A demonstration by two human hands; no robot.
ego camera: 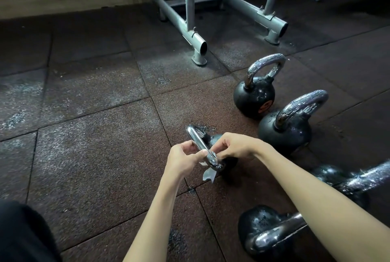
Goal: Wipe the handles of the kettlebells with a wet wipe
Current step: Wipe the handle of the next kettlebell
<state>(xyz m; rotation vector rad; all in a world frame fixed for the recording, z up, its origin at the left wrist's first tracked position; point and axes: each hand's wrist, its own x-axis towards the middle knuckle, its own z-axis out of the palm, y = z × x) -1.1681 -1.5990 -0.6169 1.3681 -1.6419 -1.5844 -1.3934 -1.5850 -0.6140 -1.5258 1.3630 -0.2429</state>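
Observation:
A small black kettlebell [226, 161] lies on the rubber floor in front of me, its shiny chrome handle [195, 137] pointing up and left. A white wet wipe [209, 174] is wrapped round the near end of that handle, with a loose corner hanging below. My left hand [182, 156] pinches the wipe on the left side of the handle. On the right side, my right hand [236, 145] pinches it too.
Two upright black kettlebells [254, 96] [283, 133] with wet chrome handles stand to the right. Two more kettlebells [263, 232] [341, 179] lie under my right forearm. A grey machine frame [185, 29] stands farther back. My dark-clothed knee [23, 234] is at the bottom left.

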